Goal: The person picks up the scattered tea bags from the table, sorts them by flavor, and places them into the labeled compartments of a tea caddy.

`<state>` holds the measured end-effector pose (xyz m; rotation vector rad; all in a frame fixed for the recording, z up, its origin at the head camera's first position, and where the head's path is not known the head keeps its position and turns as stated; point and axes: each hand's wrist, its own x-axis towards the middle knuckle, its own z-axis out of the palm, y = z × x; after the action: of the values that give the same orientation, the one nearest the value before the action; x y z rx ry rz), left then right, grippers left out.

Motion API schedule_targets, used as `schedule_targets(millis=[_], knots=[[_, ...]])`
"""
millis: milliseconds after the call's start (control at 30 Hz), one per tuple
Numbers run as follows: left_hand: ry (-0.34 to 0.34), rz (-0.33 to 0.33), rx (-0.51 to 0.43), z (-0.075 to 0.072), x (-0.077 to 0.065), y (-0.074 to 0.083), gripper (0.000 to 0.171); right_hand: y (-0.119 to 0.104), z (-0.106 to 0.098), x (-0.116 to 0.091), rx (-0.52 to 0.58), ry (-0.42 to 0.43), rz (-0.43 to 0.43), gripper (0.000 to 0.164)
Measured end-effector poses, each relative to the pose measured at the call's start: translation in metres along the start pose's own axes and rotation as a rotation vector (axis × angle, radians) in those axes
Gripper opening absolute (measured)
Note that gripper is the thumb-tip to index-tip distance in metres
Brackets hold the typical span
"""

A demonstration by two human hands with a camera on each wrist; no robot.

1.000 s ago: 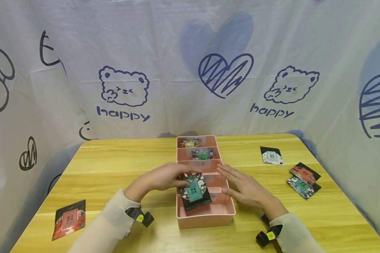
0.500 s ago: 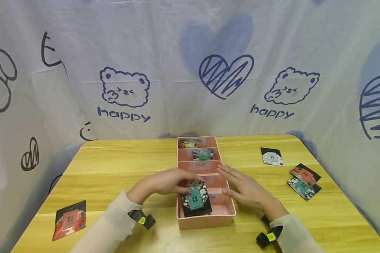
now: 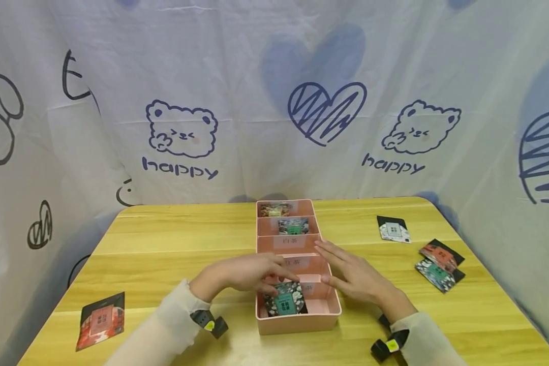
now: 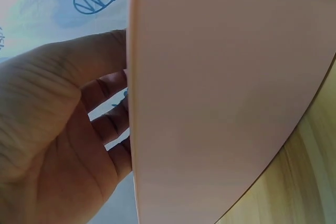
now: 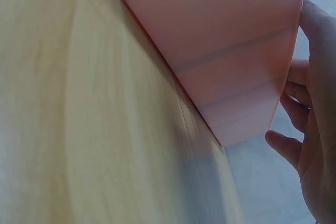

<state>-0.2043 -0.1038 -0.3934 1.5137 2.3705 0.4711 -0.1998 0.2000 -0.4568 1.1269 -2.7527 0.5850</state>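
Observation:
A pink divided box [image 3: 297, 324] stands on the table, its compartments running away from me. In the nearest compartment a black tea packet [image 3: 285, 301] with white flowers and a green label leans tilted, its lower edge behind the front wall. My left hand [image 3: 251, 272] pinches the packet by its upper edge, thumb in front; the other fingertips are partly hidden. In the left wrist view the box wall [image 4: 226, 93] hides the packet. My right hand [image 3: 359, 274] rests its straight fingers at the box's right rim and holds nothing.
Farther compartments hold a blue-green packet [image 3: 294, 226] and a brownish packet [image 3: 274, 209]. On the right lie a white-and-black packet [image 3: 393, 230], a red packet [image 3: 440, 254] and a green-labelled packet [image 3: 439, 273]. Another red packet [image 3: 101, 320] lies at the left.
My left hand has moved toward me and down, lowering the tea packet deeper into the nearest compartment. My right hand has stayed at the box's rim.

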Motion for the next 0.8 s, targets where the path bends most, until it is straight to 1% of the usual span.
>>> schedule_targets(millis=[100,233,333,433,533,667,800], knots=[[-0.005,0.022,0.033,0.001,0.001,0.002,0.048,0.0,0.0,0.0,0.006,-0.002,0.003,0.066],[-0.001,0.072,0.103,0.003,0.001,0.003,0.046,0.0,0.0,-0.001,0.0,-0.003,0.007,0.066],[0.006,0.102,0.126,0.004,0.001,0.003,0.046,0.0,0.0,-0.001,-0.008,0.003,0.0,0.066],[0.027,0.096,0.116,0.004,0.0,0.004,0.045,0.001,0.001,-0.001,-0.009,0.011,-0.008,0.066],[0.06,0.068,0.085,0.004,-0.003,0.004,0.042,0.001,0.001,0.0,-0.002,0.01,-0.009,0.066],[0.116,0.055,0.042,0.003,-0.008,0.004,0.038,0.001,0.001,0.0,0.004,0.004,-0.002,0.066],[0.168,0.038,0.033,0.002,-0.015,0.004,0.04,0.001,0.001,-0.001,0.005,0.002,0.001,0.067]])
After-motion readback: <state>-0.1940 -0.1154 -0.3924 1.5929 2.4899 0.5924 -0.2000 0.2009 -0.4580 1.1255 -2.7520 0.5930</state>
